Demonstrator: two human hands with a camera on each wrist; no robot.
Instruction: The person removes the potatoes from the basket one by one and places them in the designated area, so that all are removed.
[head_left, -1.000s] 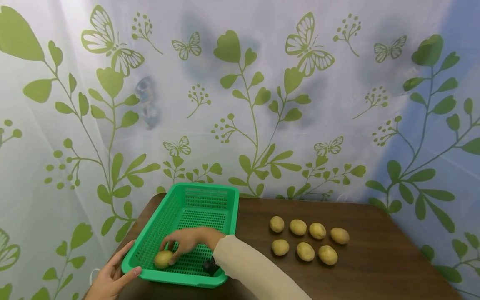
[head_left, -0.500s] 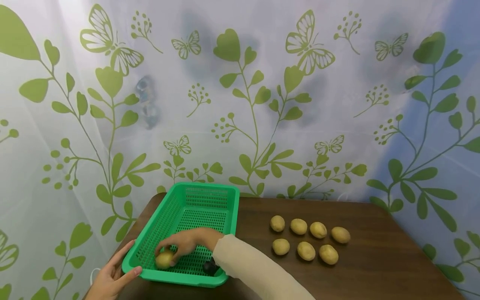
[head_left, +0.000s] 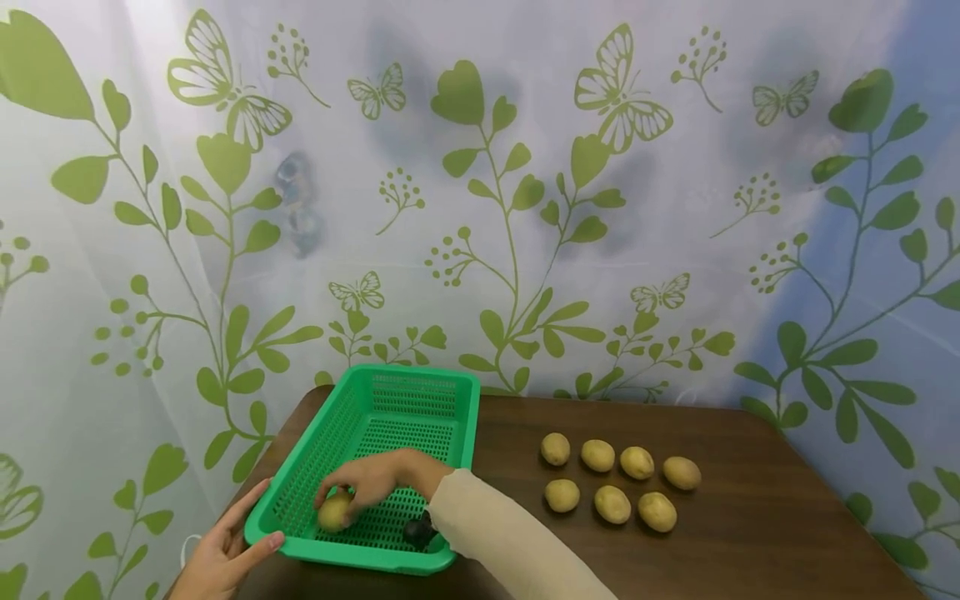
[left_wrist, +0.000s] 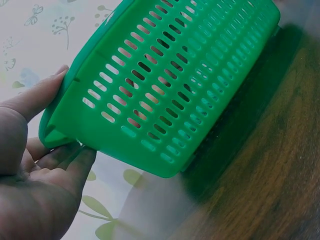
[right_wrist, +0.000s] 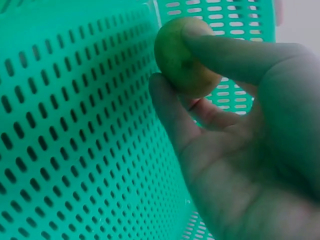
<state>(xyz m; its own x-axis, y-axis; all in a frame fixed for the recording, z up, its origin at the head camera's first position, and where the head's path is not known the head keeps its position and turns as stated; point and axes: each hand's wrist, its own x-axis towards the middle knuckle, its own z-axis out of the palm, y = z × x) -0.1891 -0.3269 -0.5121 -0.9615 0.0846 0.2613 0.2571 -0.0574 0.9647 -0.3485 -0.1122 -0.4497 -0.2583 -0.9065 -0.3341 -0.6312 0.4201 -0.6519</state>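
Note:
A green perforated plastic basket (head_left: 467, 433) stands on the left of the table. My left hand (head_left: 221, 550) grips its near left corner, with the thumb on one side of the rim and the fingers on the other, as the left wrist view shows. Inside the basket, near that same corner, my right hand (head_left: 367, 482) holds a yellow-brown potato (head_left: 333, 512). In the right wrist view the thumb presses one side of the potato (right_wrist: 175, 55) and the fingertips curl against the other. Whether the potato touches the basket's bottom I cannot tell.
Several potatoes (head_left: 597, 456) lie in two rows on the brown wooden table (head_left: 750, 500), right of the basket. A small dark object (head_left: 417, 532) shows by my right wrist. A white curtain (head_left: 495, 250) with green leaves and butterflies hangs behind the table.
The potato in my right hand has shifted slightly right and up inside the basket, and the fingers around it have shifted a little. My left hand and the basket stay put.

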